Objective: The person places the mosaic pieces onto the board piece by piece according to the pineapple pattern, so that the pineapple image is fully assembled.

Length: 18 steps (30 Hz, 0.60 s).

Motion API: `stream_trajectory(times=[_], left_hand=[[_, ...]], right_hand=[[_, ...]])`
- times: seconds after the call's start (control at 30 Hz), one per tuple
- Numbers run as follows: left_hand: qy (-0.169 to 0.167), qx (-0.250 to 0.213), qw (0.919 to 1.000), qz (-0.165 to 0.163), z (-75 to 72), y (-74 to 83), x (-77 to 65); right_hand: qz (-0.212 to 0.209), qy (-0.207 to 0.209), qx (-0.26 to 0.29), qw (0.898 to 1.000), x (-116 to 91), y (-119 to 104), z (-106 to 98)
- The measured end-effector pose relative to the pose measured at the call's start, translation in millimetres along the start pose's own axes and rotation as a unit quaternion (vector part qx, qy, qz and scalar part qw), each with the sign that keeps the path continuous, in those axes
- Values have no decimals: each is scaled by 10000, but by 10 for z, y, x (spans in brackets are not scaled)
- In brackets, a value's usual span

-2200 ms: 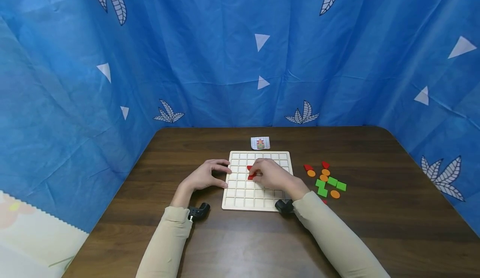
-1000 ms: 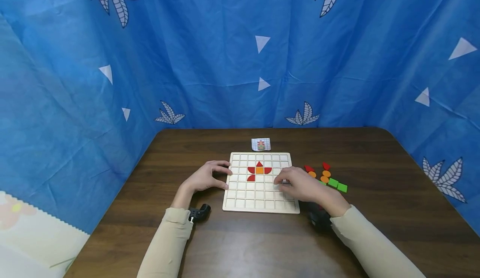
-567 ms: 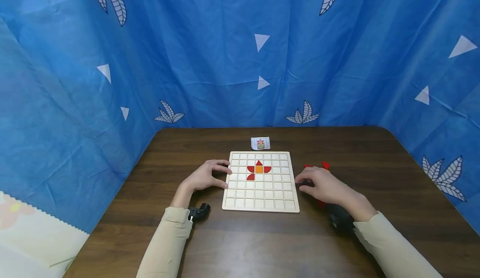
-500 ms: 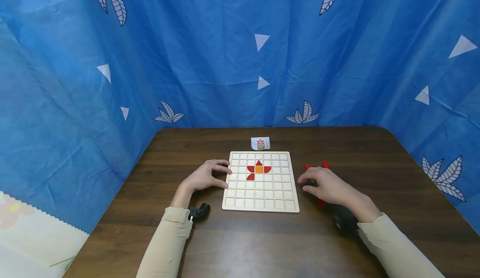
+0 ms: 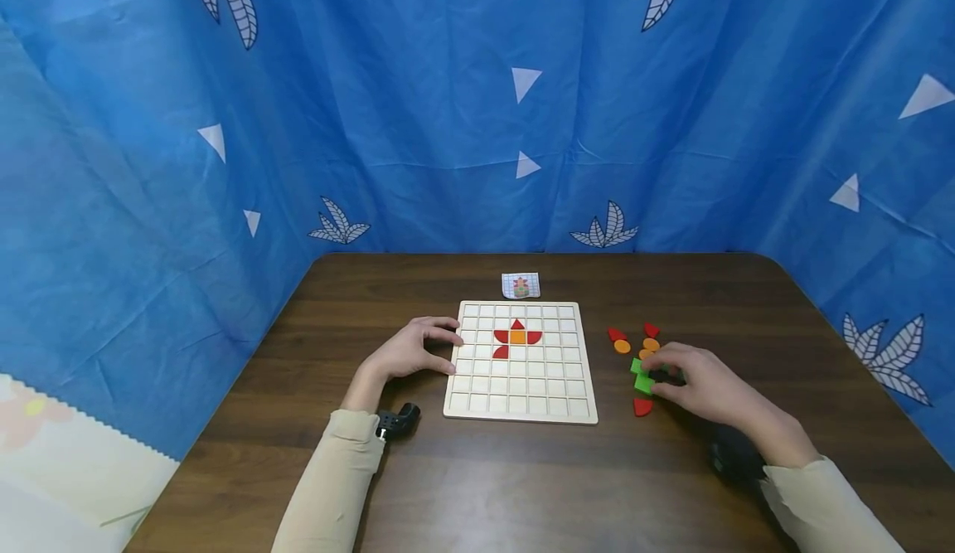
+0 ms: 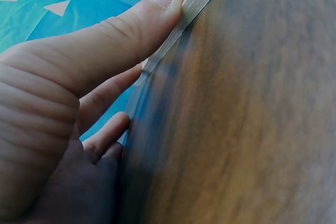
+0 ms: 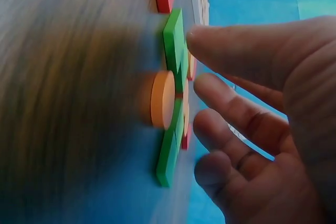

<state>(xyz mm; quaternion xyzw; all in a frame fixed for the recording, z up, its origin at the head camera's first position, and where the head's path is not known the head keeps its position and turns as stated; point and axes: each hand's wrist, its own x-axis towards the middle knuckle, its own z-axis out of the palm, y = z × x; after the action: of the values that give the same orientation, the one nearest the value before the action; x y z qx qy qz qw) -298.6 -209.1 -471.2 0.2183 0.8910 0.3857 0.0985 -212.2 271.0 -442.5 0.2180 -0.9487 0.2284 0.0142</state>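
A pale wooden grid board (image 5: pixel 522 408) lies in the middle of the table. Set in it are an orange square tile (image 5: pixel 518 337), a red triangle tile (image 5: pixel 518 325) above it and several red quarter-round tiles (image 5: pixel 534 337). My left hand (image 5: pixel 406 350) rests with thumb and fingertips against the board's left edge. Over the loose tiles to the right hovers my right hand (image 5: pixel 709 383), thumb and fingers parted, holding nothing. In the right wrist view, green square tiles (image 7: pixel 173 43) and an orange disc (image 7: pixel 164 99) lie just beyond its fingertips, partly overlapping one another.
A small printed card (image 5: pixel 521 285) with a coloured pattern lies behind the board. More loose red tiles (image 5: pixel 642 407) and orange discs (image 5: pixel 622 346) lie right of the board. A blue patterned cloth (image 5: pixel 448 122) hangs behind the table (image 5: pixel 477 487).
My right hand has left the board and moved right, over the loose tiles. A red quarter-round tile stays on the board where it was. My left hand keeps its place.
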Motion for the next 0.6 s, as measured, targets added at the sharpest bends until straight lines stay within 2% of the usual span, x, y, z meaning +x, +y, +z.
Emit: stream_trajectory(times=[0.37,0.6], left_hand=[[1,-77,10000,-32,7,-2,1],[11,-43,10000,-29,4,-8,10]], right_hand=[[64,-403,51,9992,-118,94,-63],[108,-417,57,9991,-111,91,-65]])
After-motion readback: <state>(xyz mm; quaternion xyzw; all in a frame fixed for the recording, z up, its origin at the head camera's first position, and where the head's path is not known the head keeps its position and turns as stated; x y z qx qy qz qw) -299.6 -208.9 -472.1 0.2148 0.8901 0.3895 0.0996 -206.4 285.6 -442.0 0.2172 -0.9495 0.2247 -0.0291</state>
